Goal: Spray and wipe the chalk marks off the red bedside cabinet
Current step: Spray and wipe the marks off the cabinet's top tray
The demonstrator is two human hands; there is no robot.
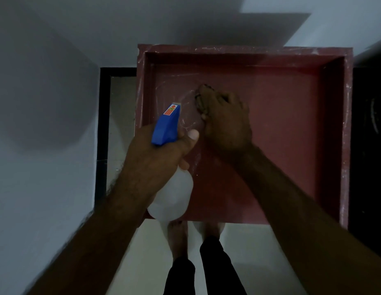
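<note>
The red bedside cabinet (287,116) fills the centre, seen from above, with a raised rim round its top. Faint white chalk marks (176,96) smear its left half. My left hand (157,154) grips a white spray bottle (172,196) by the neck; its blue spray head (166,126) points at the chalked area. My right hand (225,120) presses a small brownish cloth (203,96) onto the top just right of the nozzle. Most of the cloth is hidden under my fingers.
A pale wall (47,103) runs along the left. A black-edged strip of floor (104,124) lies between wall and cabinet. A dark object (370,145) stands against the cabinet's right side. My bare feet (179,237) stand on a pale floor below the cabinet's front edge.
</note>
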